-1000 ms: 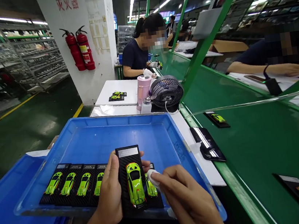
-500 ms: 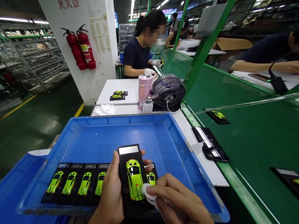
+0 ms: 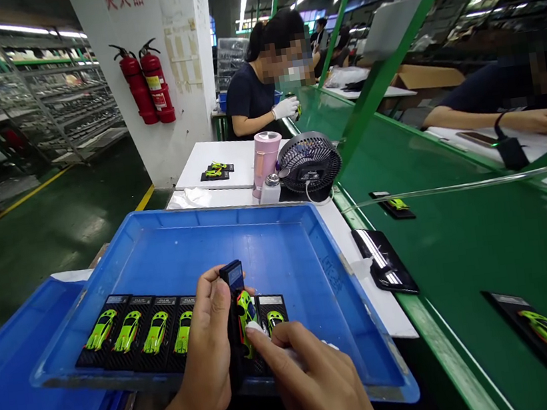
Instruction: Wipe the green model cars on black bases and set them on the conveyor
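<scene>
Green car [image 3: 246, 313] sits on its black base [image 3: 235, 351], seen from the head view. It is up above the near edge of the blue tray [image 3: 224, 211], close to the middle of that edge. The left hand [image 3: 205, 342] is wrapped around the base and has it tipped on its side, so the car faces right. The right hand [image 3: 318, 370] pinches a white cloth [image 3: 253, 327], and the cloth seems to touch the car's side.

Four more cars [image 3: 156, 331] lie in a row in the tray, by its near left corner. Another car [image 3: 274, 320] lies in it just past the right hand.

Past the tray's far edge, a pink cup [image 3: 265, 162], a small bottle [image 3: 270, 190] and a black fan [image 3: 309, 163] stand on the white desk [image 3: 188, 169]. Two cars on bases lie on the green belt [image 3: 446, 256], to the right. Farther off, another person in a white glove [image 3: 285, 108] holds something partly green.
</scene>
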The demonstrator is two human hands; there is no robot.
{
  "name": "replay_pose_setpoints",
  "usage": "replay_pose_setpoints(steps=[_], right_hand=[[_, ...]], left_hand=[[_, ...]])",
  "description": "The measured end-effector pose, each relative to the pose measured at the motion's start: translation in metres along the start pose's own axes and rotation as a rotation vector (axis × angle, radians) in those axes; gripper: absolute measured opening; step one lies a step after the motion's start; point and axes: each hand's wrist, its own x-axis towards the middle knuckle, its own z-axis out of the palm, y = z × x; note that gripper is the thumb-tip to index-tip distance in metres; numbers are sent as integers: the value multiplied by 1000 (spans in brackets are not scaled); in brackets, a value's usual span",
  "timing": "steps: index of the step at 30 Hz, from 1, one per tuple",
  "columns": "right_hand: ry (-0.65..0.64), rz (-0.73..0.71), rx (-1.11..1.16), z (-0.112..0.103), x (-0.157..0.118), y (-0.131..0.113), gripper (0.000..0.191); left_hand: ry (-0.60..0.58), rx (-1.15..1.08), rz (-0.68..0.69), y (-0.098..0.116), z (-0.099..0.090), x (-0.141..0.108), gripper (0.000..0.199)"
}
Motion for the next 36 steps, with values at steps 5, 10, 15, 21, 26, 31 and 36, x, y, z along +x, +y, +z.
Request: replay_pose_setpoints(steps=[5, 10, 15, 21, 26, 31, 36], right_hand=[[-18, 174, 356, -13, -7, 8, 42], [79, 327, 506, -20, -4, 15, 36], [89, 347, 548, -16, 2, 10, 37], [113, 271, 534, -9, 4, 8, 45], [89, 253, 490, -6, 4, 9, 42], [69, 192, 418, -7, 7, 9, 46], [-4, 107, 205, -10, 8, 12, 47]], left_hand=[[-30, -102, -116, 4, -3, 8, 42], [-136, -305, -412, 3, -6, 21, 39], [-144, -405, -515, -3, -7, 21, 25], [-48, -475, -589, -14, -13, 26, 24], [-14, -469, -593, -19, -14, 28, 21], [23, -456, -583, -19, -11, 27, 18], [64, -408, -512, -18, -10, 26, 16]])
